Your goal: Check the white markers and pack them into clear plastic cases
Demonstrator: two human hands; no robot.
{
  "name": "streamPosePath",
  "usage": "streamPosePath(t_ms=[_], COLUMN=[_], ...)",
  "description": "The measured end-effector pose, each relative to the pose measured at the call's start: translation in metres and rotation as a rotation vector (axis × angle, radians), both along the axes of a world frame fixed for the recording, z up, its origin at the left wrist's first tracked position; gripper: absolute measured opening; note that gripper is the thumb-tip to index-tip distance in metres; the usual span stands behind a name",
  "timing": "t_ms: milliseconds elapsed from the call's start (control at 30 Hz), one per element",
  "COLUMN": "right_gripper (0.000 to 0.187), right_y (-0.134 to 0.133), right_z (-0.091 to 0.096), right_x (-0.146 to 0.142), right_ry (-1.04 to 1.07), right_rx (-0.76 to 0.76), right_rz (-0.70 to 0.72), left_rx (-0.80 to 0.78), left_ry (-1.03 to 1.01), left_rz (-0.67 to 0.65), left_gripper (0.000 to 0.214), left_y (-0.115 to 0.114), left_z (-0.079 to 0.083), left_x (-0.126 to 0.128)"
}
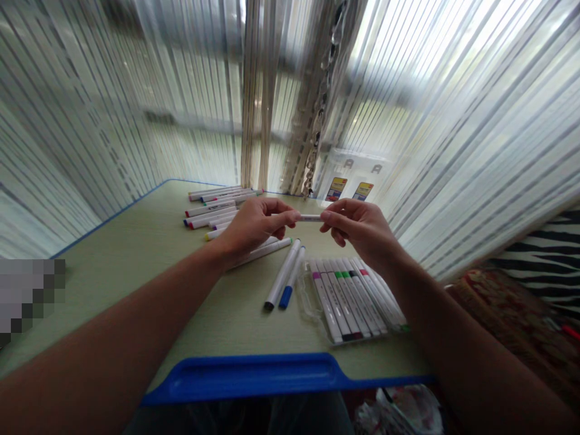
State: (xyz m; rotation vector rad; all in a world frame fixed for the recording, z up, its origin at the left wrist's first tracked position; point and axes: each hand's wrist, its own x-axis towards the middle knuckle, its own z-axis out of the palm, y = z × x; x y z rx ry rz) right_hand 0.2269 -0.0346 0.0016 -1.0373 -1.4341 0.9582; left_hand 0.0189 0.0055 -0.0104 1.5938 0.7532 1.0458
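Observation:
A white marker is held level above the table between my two hands. My left hand pinches one end of it, and my right hand pinches the other; the ends themselves are hidden by the fingers. Below my right hand lies a clear plastic case with a row of white markers in it, some with purple, green, black or red bands. Beside the case, two loose markers lie close together, one with a black end and one with a blue cap.
Several more markers are spread at the back left, partly behind my left hand. A clear package with labels stands against the curtain. The pale table has a blue front edge with a shallow tray.

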Motion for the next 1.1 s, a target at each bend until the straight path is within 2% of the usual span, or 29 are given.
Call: streamPosePath(t_ms=[267, 600, 833, 1100], right_gripper=[0.035, 0.039, 0.035, 0.02], right_y=[-0.004, -0.003, 0.0, 0.003], right_z=[-0.002, -0.002, -0.002, -0.003], right_x=[-0.006, -0.007, -0.001, 0.004], right_ry=[-0.219, -0.258, -0.155, 0.041], right_rx=[0.045, 0.051, 0.022, -0.025], right_rz=[-0.027, -0.059, -0.062, -0.006], left_rx=[0.081, 0.08, 0.074, -0.045], left_ry=[0.126, 0.13, 0.082, -0.041], left_rz=[-0.008, -0.017, 0.004, 0.03], left_gripper=[0.024, 0.024, 0.029, 0.017], left_y=[-0.008, -0.009, -0.001, 0.001], left_z=[0.004, 0.005, 0.0, 0.001], left_x=[0.003, 0.004, 0.001, 0.002])
